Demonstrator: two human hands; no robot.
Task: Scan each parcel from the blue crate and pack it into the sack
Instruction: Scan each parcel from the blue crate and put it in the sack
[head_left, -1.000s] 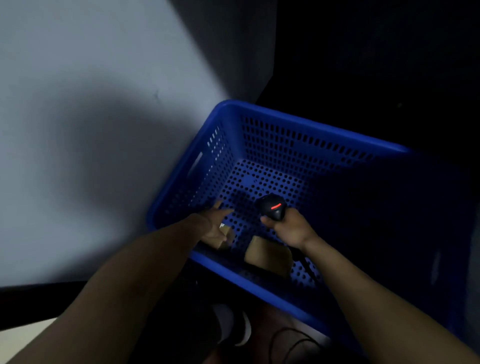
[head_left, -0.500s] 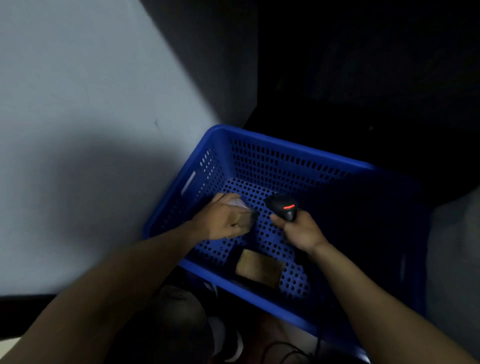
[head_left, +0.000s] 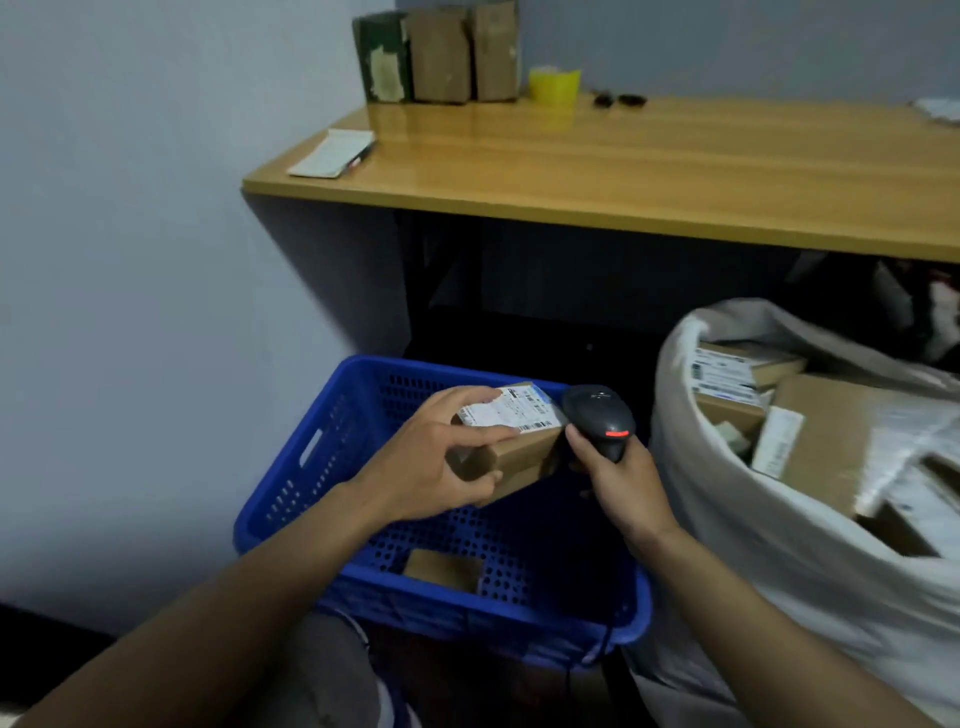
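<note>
My left hand (head_left: 423, 467) grips a small brown cardboard parcel (head_left: 519, 457) with a white shipping label on top, held above the blue crate (head_left: 322, 457). My right hand (head_left: 618, 478) holds a black barcode scanner (head_left: 597, 415) with a red light, its head right beside the parcel's label. One more brown parcel (head_left: 441, 569) lies on the crate's floor near the front wall. To the right stands the white sack (head_left: 737, 545), open and holding several labelled cardboard parcels.
A wooden table (head_left: 623, 171) stands behind the crate, carrying cardboard boxes (head_left: 457, 52), a yellow tape roll (head_left: 553, 85), a notepad (head_left: 332, 153) and sunglasses. A grey wall runs along the left. The scanner's cable hangs down past the crate's front. My knee shows at the bottom.
My left hand lifted a parcel out of the crate and raised it above the rim. The scanner hand rose beside it. The view tilted up, showing the table and sack.
</note>
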